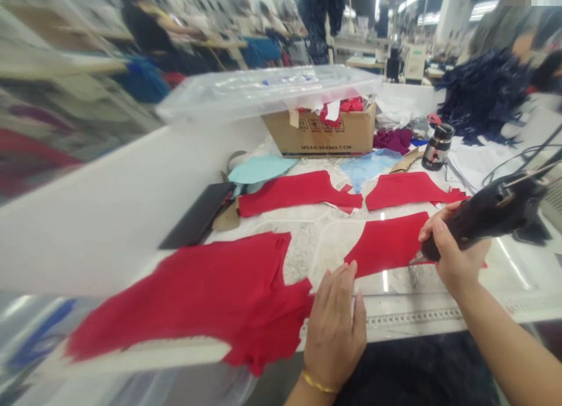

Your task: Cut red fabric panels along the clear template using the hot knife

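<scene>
Mostly red knit panels point(188, 303), black cutter point(487, 216)

"What's nearest you?"

"My left hand point(333, 330) is at the near edge of the cutting table point(302, 254), just right of the large fabric panel point(188, 300). My right hand point(456, 248) grips a corded hand tool point(483, 216) beside the smaller fabric panel point(386, 245)."

"And behind those?"

"A left back panel point(298, 192) and a right back panel point(408, 189) lie side by side, with 1 flat case point(197, 213) left of them. Behind them stands a cardboard box point(319, 131), a plastic tub point(263, 93) across its top."

"Further right?"

"A jar point(438, 147) stands right of the box, and a heap of fabric scraps point(483, 96) lies beyond it."
</scene>
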`<act>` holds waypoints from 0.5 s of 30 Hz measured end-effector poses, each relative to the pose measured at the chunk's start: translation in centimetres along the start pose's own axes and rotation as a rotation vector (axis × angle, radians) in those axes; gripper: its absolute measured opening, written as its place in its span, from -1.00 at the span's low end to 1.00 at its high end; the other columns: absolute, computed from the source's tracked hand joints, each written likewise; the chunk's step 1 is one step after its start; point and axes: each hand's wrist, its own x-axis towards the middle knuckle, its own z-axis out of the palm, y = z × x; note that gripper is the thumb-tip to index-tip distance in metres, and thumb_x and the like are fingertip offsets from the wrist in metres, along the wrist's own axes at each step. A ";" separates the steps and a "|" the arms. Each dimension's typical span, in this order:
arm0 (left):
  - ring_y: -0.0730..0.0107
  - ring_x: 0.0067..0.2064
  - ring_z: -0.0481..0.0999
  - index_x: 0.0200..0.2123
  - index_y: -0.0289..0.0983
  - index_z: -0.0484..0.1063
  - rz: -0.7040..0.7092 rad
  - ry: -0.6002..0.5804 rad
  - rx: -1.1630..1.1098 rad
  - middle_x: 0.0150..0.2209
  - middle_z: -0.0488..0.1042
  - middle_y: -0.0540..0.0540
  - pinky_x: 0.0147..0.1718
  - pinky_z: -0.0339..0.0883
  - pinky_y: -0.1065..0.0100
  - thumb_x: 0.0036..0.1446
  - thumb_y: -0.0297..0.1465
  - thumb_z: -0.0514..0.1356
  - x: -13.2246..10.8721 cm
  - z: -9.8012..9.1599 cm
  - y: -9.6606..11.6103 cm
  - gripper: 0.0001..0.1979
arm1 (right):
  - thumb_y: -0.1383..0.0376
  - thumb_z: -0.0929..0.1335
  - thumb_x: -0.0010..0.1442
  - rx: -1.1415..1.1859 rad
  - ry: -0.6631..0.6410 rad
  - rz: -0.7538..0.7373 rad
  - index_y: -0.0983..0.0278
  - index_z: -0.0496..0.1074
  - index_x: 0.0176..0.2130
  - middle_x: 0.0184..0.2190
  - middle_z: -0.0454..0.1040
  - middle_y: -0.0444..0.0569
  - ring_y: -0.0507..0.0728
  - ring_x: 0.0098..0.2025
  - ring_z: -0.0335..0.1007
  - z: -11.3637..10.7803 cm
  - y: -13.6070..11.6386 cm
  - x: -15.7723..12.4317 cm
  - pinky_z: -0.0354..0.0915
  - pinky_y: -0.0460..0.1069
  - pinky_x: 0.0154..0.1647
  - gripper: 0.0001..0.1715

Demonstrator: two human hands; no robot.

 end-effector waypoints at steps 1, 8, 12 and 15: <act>0.04 0.18 0.49 0.41 -0.35 0.13 -0.003 -0.008 0.000 0.10 0.52 -0.30 0.24 0.34 0.00 0.38 -0.55 0.07 0.0 0.0 0.0 -0.44 | 0.35 0.45 0.21 -0.004 0.005 0.005 0.16 0.30 -0.15 -0.56 0.45 -0.30 0.03 -0.61 0.40 0.1 0.0 -0.1 0.32 -0.02 -0.56 -0.72; 0.05 0.22 0.45 0.27 -0.29 0.29 0.056 -0.119 -0.065 0.11 0.51 -0.24 0.31 0.26 -0.01 0.39 -0.53 0.06 0.7 -0.3 1.2 -0.58 | 0.30 0.46 0.20 -0.053 0.051 -0.019 0.18 0.28 -0.10 -0.56 0.46 -0.30 0.04 -0.62 0.40 -1.5 -0.5 0.6 0.35 0.01 -0.51 -0.66; 0.05 0.21 0.46 0.21 -0.28 0.34 0.090 -0.139 -0.093 0.10 0.51 -0.25 0.26 0.34 0.00 0.38 -0.53 0.05 1.1 0.2 2.3 -0.64 | 0.31 0.46 0.21 -0.072 0.073 -0.031 0.17 0.30 -0.10 -0.56 0.45 -0.31 0.04 -0.61 0.39 -2.8 -0.5 0.9 0.35 0.02 -0.50 -0.68; 0.05 0.21 0.46 0.20 -0.27 0.36 0.108 -0.152 -0.113 0.10 0.51 -0.24 0.24 0.37 0.00 0.38 -0.53 0.06 1.4 0.7 2.8 -0.64 | 0.31 0.46 0.22 -0.120 0.067 -0.032 0.16 0.31 -0.15 -0.56 0.43 -0.28 0.05 -0.58 0.39 -3.1 -0.3 0.9 0.36 0.04 -0.47 -0.73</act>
